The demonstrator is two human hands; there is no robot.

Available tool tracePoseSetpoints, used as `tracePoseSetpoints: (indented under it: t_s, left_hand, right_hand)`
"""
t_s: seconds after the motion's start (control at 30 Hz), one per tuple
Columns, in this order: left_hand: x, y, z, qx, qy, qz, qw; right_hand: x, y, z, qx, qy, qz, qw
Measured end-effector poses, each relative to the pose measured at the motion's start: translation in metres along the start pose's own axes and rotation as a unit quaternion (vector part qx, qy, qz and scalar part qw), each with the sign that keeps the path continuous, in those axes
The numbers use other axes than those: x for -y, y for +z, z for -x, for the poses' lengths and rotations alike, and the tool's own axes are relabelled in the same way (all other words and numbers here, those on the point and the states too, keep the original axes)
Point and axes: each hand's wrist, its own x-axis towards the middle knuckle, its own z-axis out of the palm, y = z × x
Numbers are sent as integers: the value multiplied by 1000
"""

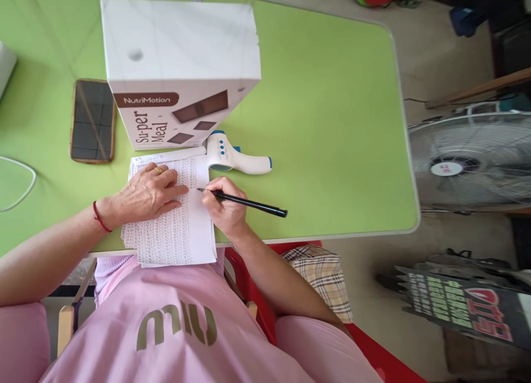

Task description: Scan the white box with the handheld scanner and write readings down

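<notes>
My left hand [153,190] lies flat with its fingers a little apart on a stack of paper sheets [166,242] covered in rows of handwriting. A black pen [257,206] is gripped in my right hand [226,208], its tip at the written lines on the right part of the top sheet. Just above the right hand, a white and blue infrared thermometer [238,159] lies on its side by the paper's edge. The sheets hang slightly over the table's near edge.
A tall white NutriMotion box [182,45] stands behind the papers on the green table [332,123]. To its left lie a smartphone [92,120] and a white cable [31,186]. Beyond the right edge is a fan [464,167]; a plaid cloth [319,278] sits below the table.
</notes>
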Motion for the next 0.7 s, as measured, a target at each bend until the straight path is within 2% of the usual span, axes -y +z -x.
tracePoseSetpoints:
  t_s: [0.1, 0.17, 0.2, 0.27, 0.33, 0.4, 0.47, 0.53, 0.6, 0.7]
  left_hand:
    - [0, 2, 0, -11, 5, -2, 1000]
    - [1, 1, 0, -44, 12, 11, 999]
    - [1, 0, 0, -80, 10, 23, 996]
    - [3, -3, 1, -189, -17, 45, 981]
    - [8, -7, 3, -321, -78, 41, 943]
    - [16, -9, 5, -440, -153, 18, 885]
    - [27, -8, 6, -523, -215, 25, 824]
    - [39, 0, 8, -528, -255, 96, 804]
    - [52, 12, 10, -457, -278, 180, 825]
    - [70, 36, 13, -417, -233, 255, 841]
  right_hand:
    - [1, -1, -1, -35, -18, -3, 999]
    - [4, -4, -2, -57, -44, 12, 997]
    - [5, -6, -3, -62, -61, 34, 996]
    - [10, -11, -4, -62, -101, 100, 988]
    - [16, -15, -5, -56, -133, 173, 974]
    - [23, -18, -6, -32, -153, 230, 961]
    - [29, -18, -6, -3, -171, 267, 948]
    - [34, -16, -5, 26, -191, 292, 937]
    - [38, -13, -3, 55, -205, 302, 929]
    - [41, -7, 3, 87, -211, 299, 926]
